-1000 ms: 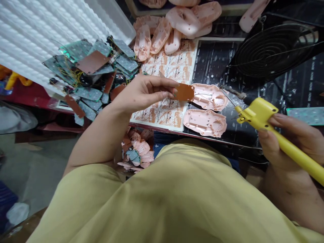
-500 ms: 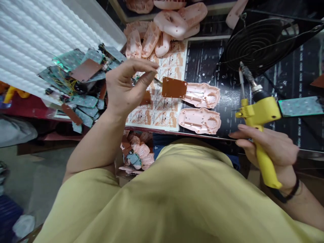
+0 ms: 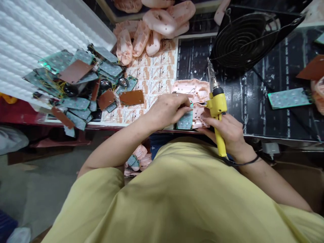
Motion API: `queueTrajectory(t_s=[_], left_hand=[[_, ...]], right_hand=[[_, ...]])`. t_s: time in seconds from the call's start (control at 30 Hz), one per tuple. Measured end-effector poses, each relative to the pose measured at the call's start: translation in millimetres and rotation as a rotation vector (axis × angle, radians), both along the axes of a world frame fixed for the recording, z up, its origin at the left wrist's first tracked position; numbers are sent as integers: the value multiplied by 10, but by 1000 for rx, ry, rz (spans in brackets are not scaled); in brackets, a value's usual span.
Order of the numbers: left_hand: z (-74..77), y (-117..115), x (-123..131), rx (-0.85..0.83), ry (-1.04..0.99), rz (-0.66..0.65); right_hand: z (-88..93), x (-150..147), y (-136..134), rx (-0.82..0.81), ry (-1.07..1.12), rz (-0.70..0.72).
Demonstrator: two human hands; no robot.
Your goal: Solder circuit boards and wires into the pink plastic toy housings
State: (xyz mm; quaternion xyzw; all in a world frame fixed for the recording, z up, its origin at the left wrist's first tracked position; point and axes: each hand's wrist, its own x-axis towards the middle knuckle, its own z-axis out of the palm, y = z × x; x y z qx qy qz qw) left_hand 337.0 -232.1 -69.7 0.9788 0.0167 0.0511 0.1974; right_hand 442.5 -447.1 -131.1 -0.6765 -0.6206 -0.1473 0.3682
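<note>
Two pink plastic shells lie at the bench's front edge, the upper shell (image 3: 199,88) and the lower shell (image 3: 199,116). My left hand (image 3: 170,109) is over their left side, thumb and fingers pinched together at a green circuit board (image 3: 185,120) that covers the left part of the lower shell. Whether wires are between the fingertips is too small to tell. My right hand (image 3: 225,130) holds a yellow soldering gun (image 3: 218,106), its tip pointing away from me, and its fingers reach the lower shell's right end.
Piled circuit boards with wires and speakers (image 3: 76,79) lie on the left. More pink shells (image 3: 141,33) sit at the back. A black fan (image 3: 243,44) stands behind the soldering gun. Another board (image 3: 290,98) lies at the right.
My left hand has come right and down to the shells, where a green board now shows. My right hand has moved left with the soldering gun. The view has shifted slightly.
</note>
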Motion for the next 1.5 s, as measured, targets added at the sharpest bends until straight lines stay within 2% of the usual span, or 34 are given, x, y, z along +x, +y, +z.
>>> queueTrajectory(t_s=[0.17,0.33,0.43,0.53,0.67,0.87,0.97,1.1,1.33,1.5], left_hand=[[72,28,-90,19,24,-27],[78,76,-169,-56,-57,-3],[32,109,-182,-144,-113,93],[-49,176,-173,-301,-181,260],[-162,299,-162,-500,-232,404],[-176,333,-143,-499,-229,447],[-152,331,-134,-478,-241,466],[-173,367,-172,-538,-258,464],[-226,437,-471,-666,-199,399],[-247,485,-693,-798,-240,482]], right_hand=[[-53,-2,-4,19,13,-37],[-69,-13,11,38,1,-39],[-87,-9,12,42,0,-46],[-97,1,1,51,8,-45],[-27,-5,17,91,27,-4],[148,-123,228,80,9,69],[173,-199,339,26,-20,47],[168,-257,403,-68,-72,0],[189,-217,372,-24,-48,-13],[231,-189,377,-13,-71,-10]])
